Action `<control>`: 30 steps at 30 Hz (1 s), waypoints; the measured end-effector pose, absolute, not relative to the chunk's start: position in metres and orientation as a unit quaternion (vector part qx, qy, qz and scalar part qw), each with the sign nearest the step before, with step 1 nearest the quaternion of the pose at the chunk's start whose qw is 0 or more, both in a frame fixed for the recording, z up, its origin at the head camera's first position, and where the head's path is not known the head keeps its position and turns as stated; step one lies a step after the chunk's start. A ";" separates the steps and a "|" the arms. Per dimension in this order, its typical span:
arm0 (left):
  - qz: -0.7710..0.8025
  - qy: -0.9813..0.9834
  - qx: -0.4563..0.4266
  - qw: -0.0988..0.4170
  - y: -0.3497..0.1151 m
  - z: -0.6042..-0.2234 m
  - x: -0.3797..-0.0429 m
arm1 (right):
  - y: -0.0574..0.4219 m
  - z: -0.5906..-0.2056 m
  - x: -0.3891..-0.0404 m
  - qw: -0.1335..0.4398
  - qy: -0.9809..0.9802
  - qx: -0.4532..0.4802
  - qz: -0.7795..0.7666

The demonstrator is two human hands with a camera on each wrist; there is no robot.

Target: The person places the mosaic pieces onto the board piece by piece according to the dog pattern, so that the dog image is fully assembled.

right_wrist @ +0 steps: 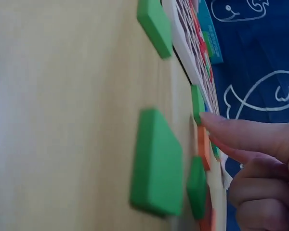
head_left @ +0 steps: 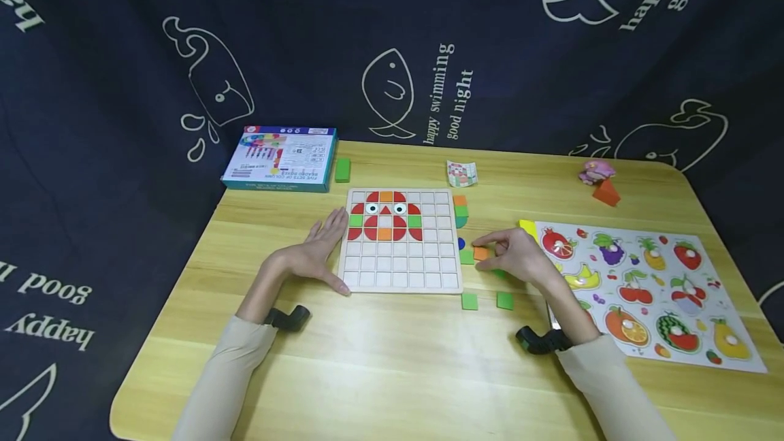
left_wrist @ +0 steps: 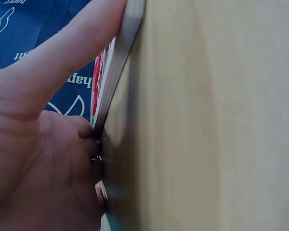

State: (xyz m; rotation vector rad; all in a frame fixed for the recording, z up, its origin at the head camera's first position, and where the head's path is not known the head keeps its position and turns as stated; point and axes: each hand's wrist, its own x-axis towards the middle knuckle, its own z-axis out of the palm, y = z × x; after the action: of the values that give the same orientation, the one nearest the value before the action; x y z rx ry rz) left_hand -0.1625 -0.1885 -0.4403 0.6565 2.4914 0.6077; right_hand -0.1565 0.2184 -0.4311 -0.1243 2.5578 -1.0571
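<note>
A wooden grid board [head_left: 398, 271] lies on the table, its upper part holding red, orange, green and white tiles and two round eye tiles. Along its left edge rests my left hand [head_left: 312, 250], fingers extended and thumb at the near corner; in the left wrist view the thumb [left_wrist: 62, 57] lies against the board's side. To the right of the board, thumb and index finger of my right hand [head_left: 517, 254] pinch an orange square tile [head_left: 481, 254]. Beside it lie a green tile [head_left: 467, 257] and a blue round piece [head_left: 461, 243]. More green tiles [right_wrist: 156, 163] lie nearer.
A small picture card [head_left: 461, 174] lies behind the board. A game box [head_left: 278, 158] and a green block [head_left: 342, 171] stand at the back left. On the right are a fruit puzzle sheet [head_left: 655, 291], a purple toy [head_left: 596, 171] and an orange-red piece [head_left: 606, 192].
</note>
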 end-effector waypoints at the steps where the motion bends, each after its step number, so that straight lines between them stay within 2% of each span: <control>1: 0.224 0.912 0.239 0.246 -0.189 -0.440 -0.162 | 0.217 -0.433 -0.157 0.182 0.906 -0.048 -0.379; 6: 0.229 0.911 0.237 0.247 -0.190 -0.440 -0.162 | 0.208 -0.437 -0.157 0.169 0.908 -0.068 -0.377; 11: 0.227 0.912 0.237 0.246 -0.192 -0.441 -0.162 | 0.205 -0.431 -0.157 0.180 0.917 -0.092 -0.344; 15: 0.228 0.912 0.237 0.246 -0.193 -0.442 -0.161 | 0.196 -0.423 -0.158 0.174 0.903 -0.100 -0.379; 25: 0.232 0.911 0.236 0.246 -0.191 -0.442 -0.162 | 0.099 -0.419 -0.169 0.158 0.881 -0.099 -0.435; 30: 0.229 0.910 0.241 0.246 -0.190 -0.440 -0.162 | 0.072 -0.424 -0.170 0.150 0.890 -0.083 -0.422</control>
State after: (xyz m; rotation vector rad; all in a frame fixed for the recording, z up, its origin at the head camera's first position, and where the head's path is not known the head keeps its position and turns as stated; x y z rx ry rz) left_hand -0.1623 -0.1900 -0.4405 0.6574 2.4838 0.6259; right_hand -0.1700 0.0716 -0.4236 -0.2385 2.5562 -1.2131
